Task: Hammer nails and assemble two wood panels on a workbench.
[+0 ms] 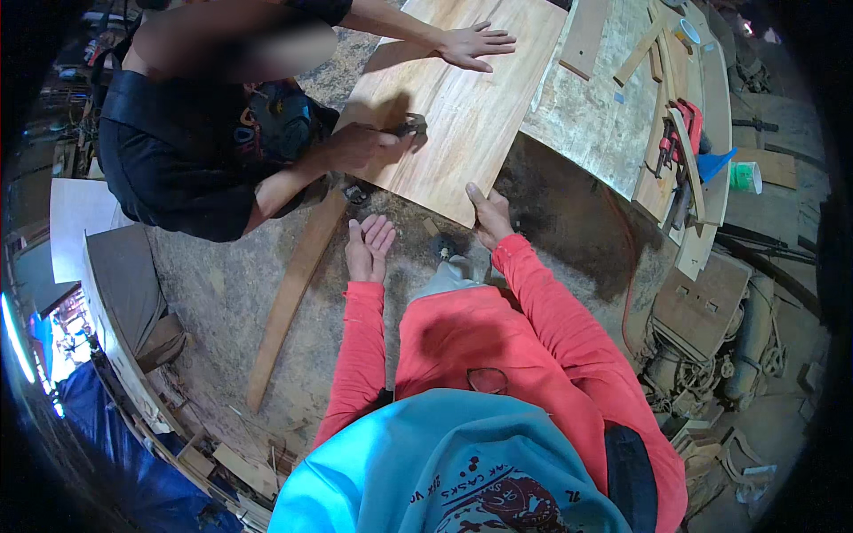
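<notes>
A wide, pale wooden board (471,98) with visible grain lies in front of me, resting partly over a workbench. My right hand (491,216) grips its near corner, thumb on top and the fingers hidden beneath. To the left, my left hand (368,249) is held palm up just off the board's near edge, fingers stretched out and nothing in it. Across from me a co-worker's hand (360,149) holds a small dark metal tool (414,127) on the board's left edge; its exact kind is unclear. That person's other hand (477,47) presses flat on the board.
The worn workbench (591,133) extends to the right, carrying wood strips (640,58), a tape roll (687,32), red clamps (691,120) and a green-and-white cup (746,177). A long plank (296,298) slants across the floor at left. A red cord (629,293) runs at right.
</notes>
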Action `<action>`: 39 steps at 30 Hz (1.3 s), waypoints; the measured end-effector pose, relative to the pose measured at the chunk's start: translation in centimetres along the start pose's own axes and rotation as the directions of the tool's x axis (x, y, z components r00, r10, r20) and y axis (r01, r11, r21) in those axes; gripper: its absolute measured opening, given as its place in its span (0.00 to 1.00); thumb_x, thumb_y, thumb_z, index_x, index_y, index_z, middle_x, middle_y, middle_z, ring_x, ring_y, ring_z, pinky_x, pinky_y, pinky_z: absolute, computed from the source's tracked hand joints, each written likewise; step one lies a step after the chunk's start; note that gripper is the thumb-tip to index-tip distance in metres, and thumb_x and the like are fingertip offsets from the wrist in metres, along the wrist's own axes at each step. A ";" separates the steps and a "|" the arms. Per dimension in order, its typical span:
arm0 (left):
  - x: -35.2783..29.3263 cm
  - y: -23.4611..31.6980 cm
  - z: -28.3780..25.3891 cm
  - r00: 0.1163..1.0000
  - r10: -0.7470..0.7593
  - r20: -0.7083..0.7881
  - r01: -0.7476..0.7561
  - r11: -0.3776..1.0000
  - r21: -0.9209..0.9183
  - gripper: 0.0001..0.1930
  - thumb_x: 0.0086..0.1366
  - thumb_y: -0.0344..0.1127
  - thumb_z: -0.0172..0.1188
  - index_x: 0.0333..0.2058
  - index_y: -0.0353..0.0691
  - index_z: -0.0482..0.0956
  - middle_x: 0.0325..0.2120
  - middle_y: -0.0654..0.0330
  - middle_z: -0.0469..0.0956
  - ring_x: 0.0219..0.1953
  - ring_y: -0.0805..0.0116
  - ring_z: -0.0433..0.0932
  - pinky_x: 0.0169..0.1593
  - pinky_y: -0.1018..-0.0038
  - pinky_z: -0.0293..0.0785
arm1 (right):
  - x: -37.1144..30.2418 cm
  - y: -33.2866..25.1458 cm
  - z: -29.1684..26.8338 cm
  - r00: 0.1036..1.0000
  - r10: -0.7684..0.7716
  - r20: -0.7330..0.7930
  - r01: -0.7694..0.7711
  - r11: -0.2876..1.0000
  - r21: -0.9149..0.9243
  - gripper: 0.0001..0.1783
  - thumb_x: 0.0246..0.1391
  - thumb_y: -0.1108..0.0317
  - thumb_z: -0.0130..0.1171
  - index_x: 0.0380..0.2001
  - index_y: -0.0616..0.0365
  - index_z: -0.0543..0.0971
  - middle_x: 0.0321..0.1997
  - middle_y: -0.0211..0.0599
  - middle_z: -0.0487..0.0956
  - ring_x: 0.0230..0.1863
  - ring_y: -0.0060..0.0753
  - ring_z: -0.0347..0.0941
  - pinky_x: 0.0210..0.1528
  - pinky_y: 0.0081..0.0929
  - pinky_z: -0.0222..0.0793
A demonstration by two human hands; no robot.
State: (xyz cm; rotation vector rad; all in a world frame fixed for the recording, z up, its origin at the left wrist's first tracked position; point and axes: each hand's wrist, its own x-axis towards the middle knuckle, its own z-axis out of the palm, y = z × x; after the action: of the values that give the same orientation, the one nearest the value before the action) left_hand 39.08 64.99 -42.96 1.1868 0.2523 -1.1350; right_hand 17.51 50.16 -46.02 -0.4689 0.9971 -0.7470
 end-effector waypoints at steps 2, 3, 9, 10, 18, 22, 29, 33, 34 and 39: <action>-0.2 -0.1 -0.1 1.000 -0.010 0.004 0.010 1.000 -0.001 0.32 0.76 0.56 0.42 0.58 0.26 0.66 0.54 0.43 0.74 0.55 0.52 0.76 0.60 0.58 0.74 | 0.0 0.0 0.1 0.999 -0.036 -0.025 0.035 0.999 -0.013 0.27 0.62 0.62 0.63 0.59 0.66 0.71 0.54 0.44 0.79 0.52 0.37 0.77 0.54 0.38 0.77; -0.3 -0.3 -0.1 1.000 -0.022 0.009 0.022 1.000 -0.001 0.32 0.76 0.55 0.42 0.59 0.27 0.65 0.56 0.42 0.72 0.58 0.50 0.73 0.63 0.57 0.71 | -0.1 -0.2 0.1 0.999 -0.045 -0.028 0.045 0.999 -0.017 0.27 0.62 0.62 0.63 0.59 0.66 0.71 0.54 0.44 0.79 0.52 0.37 0.77 0.54 0.38 0.77; -1.1 -3.5 -9.3 0.994 -0.090 -0.069 0.108 0.930 0.350 0.23 0.74 0.52 0.50 0.37 0.36 0.80 0.31 0.56 0.81 0.33 0.68 0.81 0.39 0.72 0.79 | -0.7 0.4 1.2 0.986 0.054 -0.155 -0.058 0.998 -0.024 0.21 0.62 0.65 0.62 0.55 0.64 0.76 0.51 0.38 0.81 0.46 0.31 0.79 0.47 0.35 0.78; -1.2 -4.5 -13.6 0.993 0.070 -0.092 0.027 0.634 0.772 0.19 0.73 0.49 0.52 0.33 0.38 0.80 0.27 0.58 0.80 0.29 0.73 0.79 0.33 0.76 0.76 | -0.5 1.4 1.7 0.990 0.023 -0.137 -0.034 0.997 -0.076 0.20 0.62 0.65 0.62 0.54 0.63 0.76 0.50 0.36 0.81 0.46 0.30 0.79 0.47 0.34 0.78; -4.2 -7.8 -11.2 0.992 -0.034 -0.119 0.084 0.889 0.451 0.12 0.72 0.39 0.56 0.45 0.37 0.79 0.36 0.59 0.81 0.34 0.71 0.81 0.36 0.76 0.79 | -0.5 -0.9 0.2 0.999 0.043 0.006 -0.043 0.996 0.082 0.25 0.64 0.63 0.60 0.60 0.63 0.70 0.56 0.41 0.77 0.54 0.38 0.77 0.58 0.42 0.75; -3.8 -6.6 -6.3 0.998 0.003 -0.057 0.024 0.885 0.466 0.16 0.73 0.41 0.55 0.50 0.35 0.77 0.39 0.56 0.82 0.37 0.69 0.82 0.40 0.74 0.81 | -0.2 -0.8 0.2 0.998 0.066 -0.012 -0.065 0.997 0.041 0.28 0.63 0.61 0.61 0.61 0.62 0.69 0.57 0.40 0.77 0.56 0.36 0.75 0.59 0.41 0.72; -1.7 -3.7 2.6 0.987 -0.070 0.146 0.015 0.939 0.345 0.20 0.73 0.45 0.54 0.54 0.35 0.73 0.44 0.55 0.80 0.42 0.67 0.81 0.47 0.71 0.80 | 0.4 -2.2 -1.1 0.995 0.052 -0.083 -0.046 0.996 0.071 0.15 0.62 0.61 0.62 0.48 0.57 0.77 0.48 0.35 0.79 0.50 0.32 0.76 0.56 0.42 0.73; 1.5 -2.4 6.7 0.994 0.027 0.110 -0.050 0.978 0.204 0.19 0.73 0.45 0.54 0.53 0.36 0.73 0.44 0.57 0.80 0.42 0.67 0.82 0.41 0.74 0.80 | 0.4 -2.9 -1.5 0.991 0.107 -0.080 -0.107 0.994 0.006 0.13 0.61 0.59 0.62 0.44 0.54 0.78 0.43 0.30 0.80 0.44 0.29 0.77 0.49 0.45 0.76; 1.8 -2.0 7.6 0.992 0.046 0.118 -0.067 0.982 0.175 0.18 0.73 0.44 0.54 0.53 0.37 0.73 0.43 0.59 0.81 0.41 0.68 0.82 0.40 0.75 0.79 | 0.6 -2.7 -2.1 0.991 0.102 -0.082 -0.102 0.995 0.002 0.13 0.61 0.59 0.62 0.44 0.54 0.78 0.43 0.30 0.80 0.44 0.29 0.77 0.49 0.45 0.76; 1.5 -1.5 8.4 0.976 0.102 0.193 -0.122 0.988 0.098 0.14 0.71 0.40 0.56 0.49 0.37 0.75 0.39 0.61 0.80 0.36 0.73 0.80 0.39 0.75 0.79 | -1.4 -3.9 -0.1 0.989 0.145 -0.040 -0.150 0.971 -0.188 0.17 0.62 0.59 0.61 0.48 0.57 0.76 0.36 0.31 0.79 0.28 0.24 0.74 0.25 0.27 0.71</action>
State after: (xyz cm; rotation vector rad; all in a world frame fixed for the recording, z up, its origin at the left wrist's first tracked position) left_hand 35.41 57.35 -41.38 1.1656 -0.0211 -1.1640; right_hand 15.62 48.65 -42.68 -0.5455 1.1207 -0.5270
